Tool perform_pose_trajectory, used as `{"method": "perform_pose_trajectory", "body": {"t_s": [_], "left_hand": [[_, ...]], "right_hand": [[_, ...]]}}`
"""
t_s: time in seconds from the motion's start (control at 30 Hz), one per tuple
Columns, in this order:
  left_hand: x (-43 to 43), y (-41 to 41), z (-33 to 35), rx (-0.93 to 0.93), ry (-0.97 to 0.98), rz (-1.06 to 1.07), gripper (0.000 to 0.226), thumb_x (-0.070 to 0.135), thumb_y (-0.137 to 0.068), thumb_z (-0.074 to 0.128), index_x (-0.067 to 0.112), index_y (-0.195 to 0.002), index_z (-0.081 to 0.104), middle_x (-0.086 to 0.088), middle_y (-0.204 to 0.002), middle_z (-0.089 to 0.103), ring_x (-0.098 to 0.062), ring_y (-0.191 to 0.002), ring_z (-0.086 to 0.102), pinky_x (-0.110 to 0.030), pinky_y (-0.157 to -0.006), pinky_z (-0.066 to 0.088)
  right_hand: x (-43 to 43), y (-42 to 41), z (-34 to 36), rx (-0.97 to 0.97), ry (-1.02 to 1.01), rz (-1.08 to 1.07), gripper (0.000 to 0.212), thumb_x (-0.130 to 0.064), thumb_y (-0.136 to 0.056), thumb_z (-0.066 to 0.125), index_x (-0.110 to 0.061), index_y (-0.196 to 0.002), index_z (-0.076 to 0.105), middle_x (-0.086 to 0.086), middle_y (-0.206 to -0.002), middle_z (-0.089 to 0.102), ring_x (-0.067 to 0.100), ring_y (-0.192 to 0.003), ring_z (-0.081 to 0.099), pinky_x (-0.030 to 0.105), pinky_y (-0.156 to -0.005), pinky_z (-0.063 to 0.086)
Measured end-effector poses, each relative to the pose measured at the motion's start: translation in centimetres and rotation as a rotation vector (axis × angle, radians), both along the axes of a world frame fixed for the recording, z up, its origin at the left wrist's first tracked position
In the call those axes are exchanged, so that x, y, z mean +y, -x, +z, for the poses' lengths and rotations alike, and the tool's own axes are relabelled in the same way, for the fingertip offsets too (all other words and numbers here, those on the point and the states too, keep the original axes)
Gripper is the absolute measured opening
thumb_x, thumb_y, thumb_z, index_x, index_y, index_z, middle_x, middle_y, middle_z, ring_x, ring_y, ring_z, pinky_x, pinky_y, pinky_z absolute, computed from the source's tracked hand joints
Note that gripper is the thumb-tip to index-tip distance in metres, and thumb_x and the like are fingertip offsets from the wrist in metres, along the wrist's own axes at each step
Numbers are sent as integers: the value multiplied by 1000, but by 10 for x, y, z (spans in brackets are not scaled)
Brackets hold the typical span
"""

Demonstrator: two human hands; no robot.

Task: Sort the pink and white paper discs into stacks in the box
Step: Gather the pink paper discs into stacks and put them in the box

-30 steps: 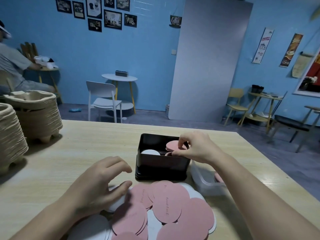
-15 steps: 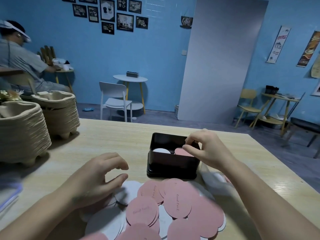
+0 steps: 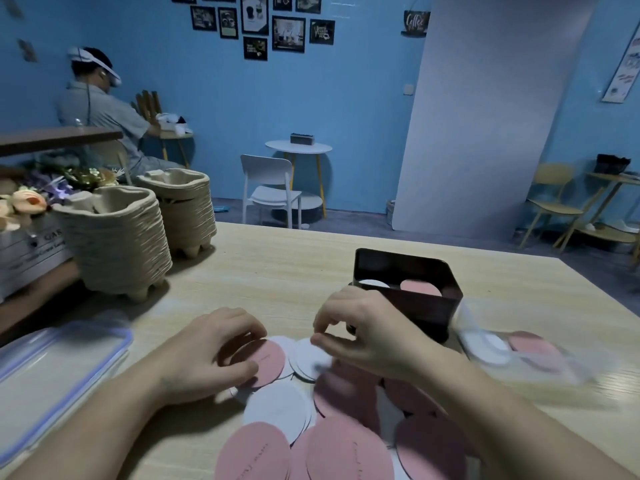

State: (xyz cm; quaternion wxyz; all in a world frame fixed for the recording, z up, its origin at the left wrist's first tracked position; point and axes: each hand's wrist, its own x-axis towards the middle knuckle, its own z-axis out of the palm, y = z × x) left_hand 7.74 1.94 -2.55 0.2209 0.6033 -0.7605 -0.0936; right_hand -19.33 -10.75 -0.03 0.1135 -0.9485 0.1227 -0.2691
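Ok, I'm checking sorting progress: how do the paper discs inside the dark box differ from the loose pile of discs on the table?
In the dark rectangular box the discs are split by colour, white stack left, pink stack right; the loose pile on the wooden table mixes both colours. Box discs sit side by side; pile discs overlap, fanned out. Both are round pink and white paper discs.

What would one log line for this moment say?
left hand holds pink disc | right hand at white disc | box: white stack, pink stack
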Motion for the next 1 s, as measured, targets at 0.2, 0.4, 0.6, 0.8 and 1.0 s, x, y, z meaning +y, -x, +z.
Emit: {"method": "perform_pose_trajectory", "body": {"t_s": [0.2, 0.4, 0.6, 0.8, 1.0], "left_hand": [[1, -2, -2, -8, -72, -23, 62, 66, -70, 75, 41, -125, 60, 31, -119, 53, 4, -116, 49, -28, -98, 47], [-1, -5, -3, 35, -99, -19, 70, 68, -63, 83, 40, -123, 61, 29, -121, 53, 2, -119, 52, -27, -100, 49], [-1, -5, -2, 81, -50, 4, 62, 62, -69, 84, 40, -123, 63, 28, -118, 56, 1, -115, 56, -26, -94, 52], [-6, 12, -3, 123, 23, -28, 70, 73, -74, 79, 39, -133, 62, 25, -115, 58, -1, -113, 58, -30, -92, 54], [-8, 16, -6, 174, 43, -13, 81, 78, -69, 77, 33, -135, 62, 26, -119, 64, 6, -115, 59, -23, -94, 54]], "right_hand": [[12, -26, -31, 78, -61, 64, 14, -33, -95, 73, -19, -99, 70, -4, -102, 69, 17, -98, 63, 39, -86, 52], [12, -24, -34, 89, -74, 52, 16, -36, -96, 71, -20, -101, 69, -3, -112, 68, 18, -107, 64, 37, -92, 52], [14, -22, -32, 105, -90, 21, 23, -42, -96, 69, -24, -109, 70, -7, -124, 66, 12, -117, 62, 35, -98, 51], [15, -19, -29, 80, -180, 32, 34, -47, -91, 77, -24, -113, 66, -1, -131, 66, 11, -131, 58, 33, -103, 48], [14, -21, -30, 54, -211, 32, 26, -43, -85, 83, -25, -94, 68, -1, -120, 69, 11, -116, 65, 36, -94, 53]]}}
